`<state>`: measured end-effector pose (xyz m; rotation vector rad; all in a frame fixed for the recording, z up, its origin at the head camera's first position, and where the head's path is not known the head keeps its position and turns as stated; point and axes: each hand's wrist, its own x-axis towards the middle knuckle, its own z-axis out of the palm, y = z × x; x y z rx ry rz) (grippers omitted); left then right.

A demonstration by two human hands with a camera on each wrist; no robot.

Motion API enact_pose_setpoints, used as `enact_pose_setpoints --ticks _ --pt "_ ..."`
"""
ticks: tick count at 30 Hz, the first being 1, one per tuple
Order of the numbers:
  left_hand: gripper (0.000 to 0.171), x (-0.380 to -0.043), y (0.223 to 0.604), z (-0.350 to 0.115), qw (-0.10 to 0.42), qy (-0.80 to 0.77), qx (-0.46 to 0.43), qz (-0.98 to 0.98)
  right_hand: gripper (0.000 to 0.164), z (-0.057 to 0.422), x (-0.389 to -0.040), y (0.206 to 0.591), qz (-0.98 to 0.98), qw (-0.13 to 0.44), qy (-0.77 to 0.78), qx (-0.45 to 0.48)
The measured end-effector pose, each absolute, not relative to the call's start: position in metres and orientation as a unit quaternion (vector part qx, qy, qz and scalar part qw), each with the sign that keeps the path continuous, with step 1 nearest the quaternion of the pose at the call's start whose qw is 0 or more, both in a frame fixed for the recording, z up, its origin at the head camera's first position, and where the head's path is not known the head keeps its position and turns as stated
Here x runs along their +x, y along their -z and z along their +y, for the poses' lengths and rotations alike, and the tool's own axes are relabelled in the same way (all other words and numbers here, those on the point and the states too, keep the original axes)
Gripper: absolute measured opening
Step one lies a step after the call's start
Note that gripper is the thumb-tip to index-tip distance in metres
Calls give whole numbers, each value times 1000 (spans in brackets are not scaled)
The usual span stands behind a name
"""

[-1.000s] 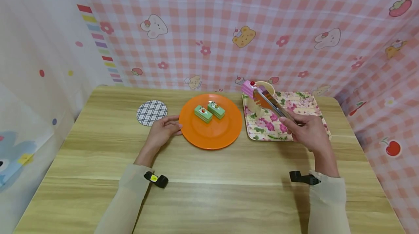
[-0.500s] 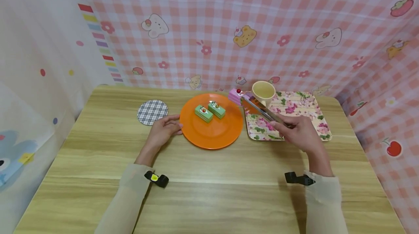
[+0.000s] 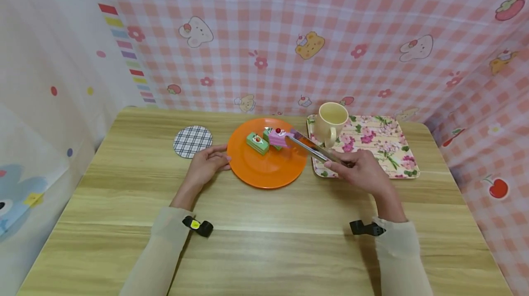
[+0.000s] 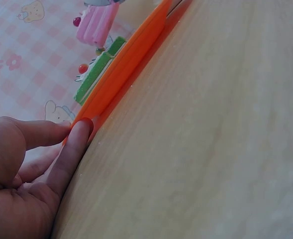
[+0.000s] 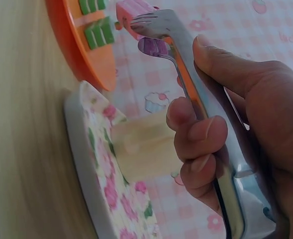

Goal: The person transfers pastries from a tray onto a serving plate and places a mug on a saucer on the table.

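My right hand (image 3: 359, 169) grips metal serving tongs (image 3: 316, 149). One arm of the tongs is fork-shaped and the other ends in a spoon-like tip, as the right wrist view shows. Between those tips is a pink toy cake slice (image 3: 280, 138) with a red cherry, held above the orange plate (image 3: 264, 176). Two green toy cake slices (image 3: 257, 143) lie on that plate, the rear one partly hidden behind the pink slice. At the plate's left rim my left hand (image 3: 203, 167) pinches the edge between thumb and fingers (image 4: 75, 144).
A floral tray (image 3: 388, 149) lies right of the plate, with a cream mug (image 3: 330, 121) standing at its back left corner. Left of the plate is a round checked coaster (image 3: 192, 142). A pink gingham curtain (image 3: 264, 34) hangs behind the wooden table (image 3: 268, 241).
My right hand has moved left, carrying the pink cake slice in the tongs from beside the mug to over the plate. My left hand stays at the plate's rim.
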<state>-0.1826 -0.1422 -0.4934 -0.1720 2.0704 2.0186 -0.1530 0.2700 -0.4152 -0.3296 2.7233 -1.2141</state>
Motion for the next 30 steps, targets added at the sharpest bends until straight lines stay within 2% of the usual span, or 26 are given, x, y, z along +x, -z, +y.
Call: enact_pose_setpoints --ticks 15,30 --pt "45 -183 493 -142 122 -693 -59 708 42 251 -153 424 904 88 399 -129" --pt "46 -184 494 -142 125 -689 -61 711 38 240 -152 426 897 90 403 -159"
